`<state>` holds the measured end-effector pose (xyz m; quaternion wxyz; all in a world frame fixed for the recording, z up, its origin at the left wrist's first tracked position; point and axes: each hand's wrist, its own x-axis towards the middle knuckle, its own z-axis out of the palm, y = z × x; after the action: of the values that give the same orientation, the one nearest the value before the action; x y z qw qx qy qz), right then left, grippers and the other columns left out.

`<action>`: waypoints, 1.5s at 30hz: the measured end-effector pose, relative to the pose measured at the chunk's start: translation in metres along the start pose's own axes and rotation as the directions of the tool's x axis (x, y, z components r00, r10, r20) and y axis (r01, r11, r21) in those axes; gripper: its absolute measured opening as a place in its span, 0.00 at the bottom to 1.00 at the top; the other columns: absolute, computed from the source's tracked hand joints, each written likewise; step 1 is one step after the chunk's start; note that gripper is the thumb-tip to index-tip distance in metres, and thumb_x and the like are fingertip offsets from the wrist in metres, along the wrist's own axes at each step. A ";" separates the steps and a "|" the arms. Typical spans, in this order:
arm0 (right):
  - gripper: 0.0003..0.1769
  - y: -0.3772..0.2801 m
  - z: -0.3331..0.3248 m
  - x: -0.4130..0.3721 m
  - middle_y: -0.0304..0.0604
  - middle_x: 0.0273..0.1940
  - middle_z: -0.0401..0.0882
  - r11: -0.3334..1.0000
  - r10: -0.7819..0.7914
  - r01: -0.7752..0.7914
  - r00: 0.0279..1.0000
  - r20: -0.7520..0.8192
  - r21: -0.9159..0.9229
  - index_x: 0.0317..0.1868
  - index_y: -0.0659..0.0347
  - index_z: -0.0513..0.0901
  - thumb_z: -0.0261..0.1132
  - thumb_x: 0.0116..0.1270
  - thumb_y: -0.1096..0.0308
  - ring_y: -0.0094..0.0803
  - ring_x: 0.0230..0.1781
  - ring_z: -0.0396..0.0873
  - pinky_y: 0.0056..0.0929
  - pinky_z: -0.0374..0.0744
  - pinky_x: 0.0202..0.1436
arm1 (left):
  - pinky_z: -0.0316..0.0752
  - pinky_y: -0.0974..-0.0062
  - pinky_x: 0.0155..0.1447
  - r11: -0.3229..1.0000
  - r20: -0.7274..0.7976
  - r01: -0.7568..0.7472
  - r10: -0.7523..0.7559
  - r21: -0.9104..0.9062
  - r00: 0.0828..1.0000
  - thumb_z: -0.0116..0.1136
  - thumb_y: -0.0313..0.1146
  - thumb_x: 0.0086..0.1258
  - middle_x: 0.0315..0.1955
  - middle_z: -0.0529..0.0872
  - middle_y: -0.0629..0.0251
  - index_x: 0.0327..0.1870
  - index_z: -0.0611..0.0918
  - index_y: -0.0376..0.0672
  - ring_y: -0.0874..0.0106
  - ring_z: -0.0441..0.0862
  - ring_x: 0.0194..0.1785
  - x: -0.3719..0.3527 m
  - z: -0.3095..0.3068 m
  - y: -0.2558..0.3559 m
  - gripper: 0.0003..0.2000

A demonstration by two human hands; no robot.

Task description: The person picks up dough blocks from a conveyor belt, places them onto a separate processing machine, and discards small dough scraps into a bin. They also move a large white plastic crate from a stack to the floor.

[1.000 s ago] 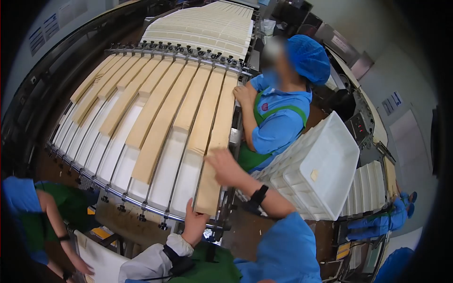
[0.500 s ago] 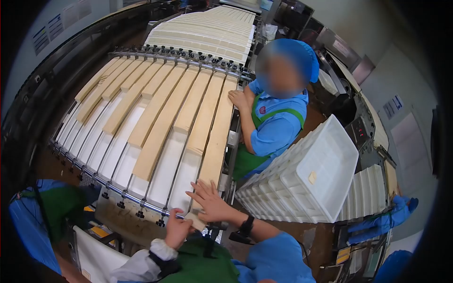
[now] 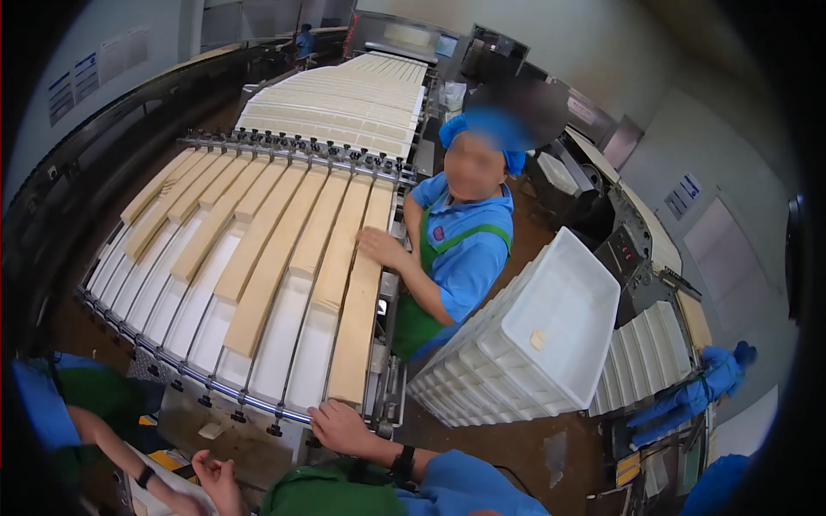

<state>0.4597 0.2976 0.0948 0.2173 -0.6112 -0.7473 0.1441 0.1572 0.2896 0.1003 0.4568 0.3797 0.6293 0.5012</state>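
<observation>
My right hand (image 3: 340, 427) rests at the front rail, its slightly bent fingers by the near end of the rightmost row of pale beige strips (image 3: 353, 340). Low at the bottom edge, my left hand (image 3: 219, 482) has its fingers apart and holds nothing visible; its wrist is cut off by the frame. A small beige piece (image 3: 211, 430) lies below the rail, near my left hand. Several long strips lie side by side in white channels (image 3: 198, 331) divided by thin metal rods.
Across the right side, a co-worker's hand (image 3: 385, 248) lies on the rightmost strip. Another co-worker's arm (image 3: 112, 447) reaches in at lower left. Stacked white crates (image 3: 551, 318) stand at right. The metal front rail (image 3: 237, 396) has black knobs.
My left hand has moved down and left and let go of the small piece. My right hand has shifted to the rail. The rightmost strip reaches closer to the rail; the view has turned.
</observation>
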 end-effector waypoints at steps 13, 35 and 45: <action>0.26 0.008 0.014 -0.011 0.57 0.42 0.77 0.973 0.197 -0.210 0.972 -0.126 -0.094 0.48 0.71 0.76 0.59 0.69 0.51 0.49 0.46 0.77 0.43 0.75 0.49 | 0.64 0.87 0.32 0.999 0.123 0.007 -0.002 -0.046 0.992 0.56 0.16 0.57 0.32 0.70 0.74 0.52 0.70 0.47 0.84 0.68 0.32 -0.011 0.033 0.035 0.22; 0.09 -0.173 0.111 0.091 0.46 0.27 0.79 0.678 -0.677 0.461 0.695 0.243 0.572 0.36 0.62 0.82 0.66 0.63 0.64 0.42 0.31 0.79 0.38 0.77 0.35 | 0.69 0.80 0.29 0.896 -0.514 0.149 -0.369 -0.418 0.774 0.62 0.23 0.59 0.27 0.77 0.68 0.56 0.70 0.44 0.80 0.74 0.28 -0.094 -0.100 -0.052 0.23; 0.21 -0.455 0.341 0.029 0.55 0.46 0.80 0.475 -0.859 0.542 0.117 0.498 0.693 0.50 0.65 0.78 0.67 0.60 0.61 0.48 0.48 0.78 0.42 0.77 0.53 | 0.74 0.71 0.32 0.816 -0.869 0.388 -0.490 -0.429 0.071 0.66 0.31 0.52 0.25 0.76 0.66 0.64 0.68 0.48 0.72 0.76 0.27 -0.228 -0.244 -0.169 0.34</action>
<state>-0.1026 0.2467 0.0230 -0.0086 0.0195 -0.9123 0.4089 -0.0126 -0.0285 -0.0013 0.1154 -0.2373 0.8323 0.4876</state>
